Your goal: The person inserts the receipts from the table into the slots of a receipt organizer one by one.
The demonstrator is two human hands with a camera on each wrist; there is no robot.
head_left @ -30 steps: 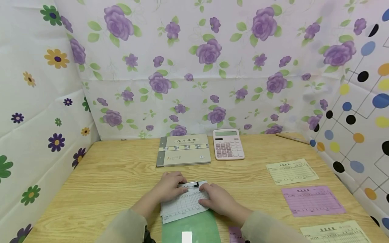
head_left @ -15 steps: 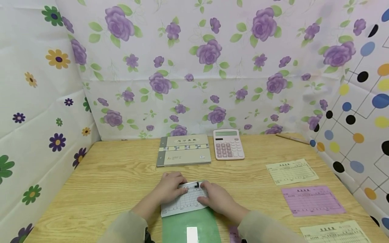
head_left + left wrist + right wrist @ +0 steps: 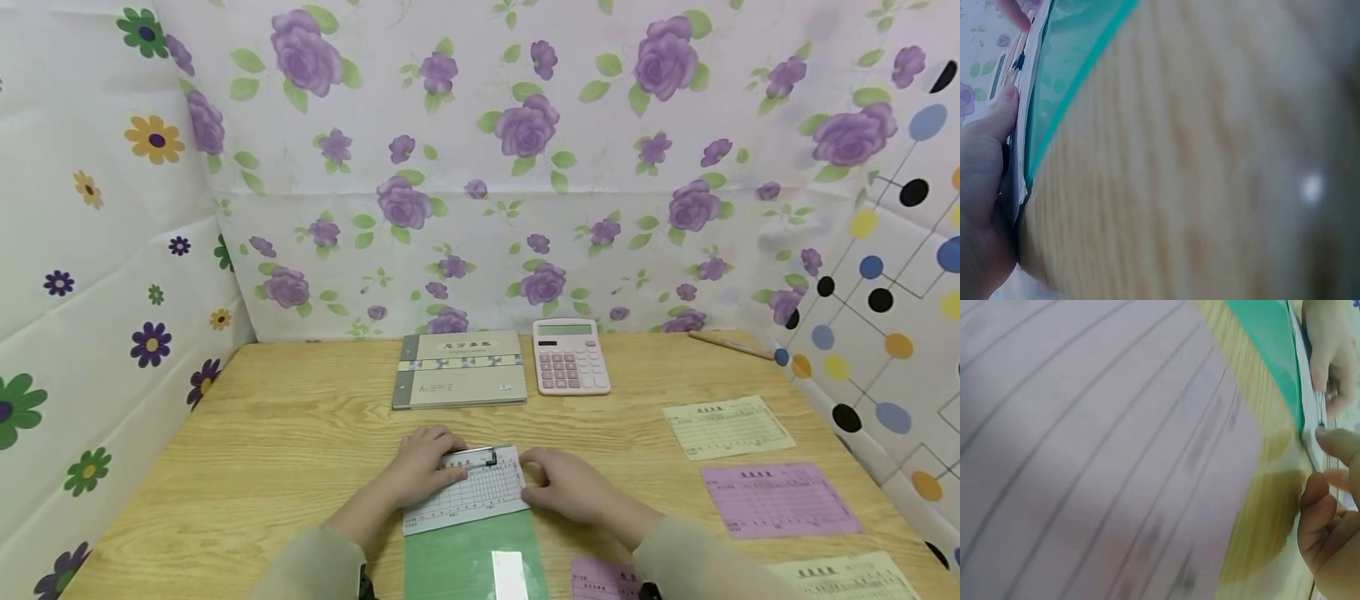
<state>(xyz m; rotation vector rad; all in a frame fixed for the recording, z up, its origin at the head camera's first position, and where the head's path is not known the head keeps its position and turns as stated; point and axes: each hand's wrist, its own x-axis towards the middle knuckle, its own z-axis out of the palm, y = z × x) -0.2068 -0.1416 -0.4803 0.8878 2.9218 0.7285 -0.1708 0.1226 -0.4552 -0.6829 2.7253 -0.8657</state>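
Head view: along the bottom edge, a purple slip (image 3: 600, 579) lies right of centre, partly hidden by a sleeve, and a pale yellow slip (image 3: 847, 577) lies at lower right. A green clipboard (image 3: 457, 562) fills the bottom centre, with a white printed form (image 3: 480, 492) over its upper part and a metal clip (image 3: 491, 457) at the form's top. The left hand (image 3: 427, 467) grips the form's left side, thumb on top. The right hand (image 3: 566, 492), loosely bent, thumb and forefinger apart, is at its right edge; contact is unclear. Right of it, another purple slip (image 3: 780, 498) and another yellow slip (image 3: 727, 427) lie on the wooden worktop (image 3: 300, 383). Beyond, near centre, a beige ledger (image 3: 461, 392) lies just beside a pink calculator (image 3: 572, 357); a thin brown stick (image 3: 731, 343) lies farther right, before a floral curtain (image 3: 480, 225).
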